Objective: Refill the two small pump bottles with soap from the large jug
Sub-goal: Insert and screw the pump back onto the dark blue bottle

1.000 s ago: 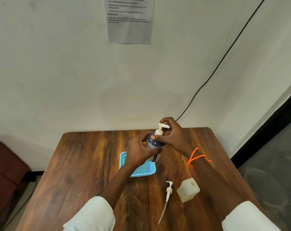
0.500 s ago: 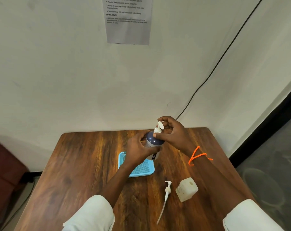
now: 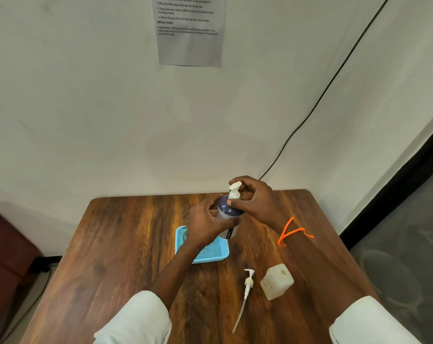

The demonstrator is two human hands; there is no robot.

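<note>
Right now the left hand (image 3: 205, 224) grips the pump bottle (image 3: 229, 214) above the blue tray (image 3: 205, 252), while the right hand (image 3: 255, 199) pinches its pump top (image 3: 234, 191), seemingly screwing it on. Next, likely the loose pump (image 3: 247, 284) by the jug (image 3: 277, 281) needs its bottle.

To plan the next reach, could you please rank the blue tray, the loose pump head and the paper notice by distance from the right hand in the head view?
From the right hand:
1. Blue tray, just below-left, on the table.
2. Loose pump head, lying nearer the person.
3. Paper notice, high on the wall.
</note>
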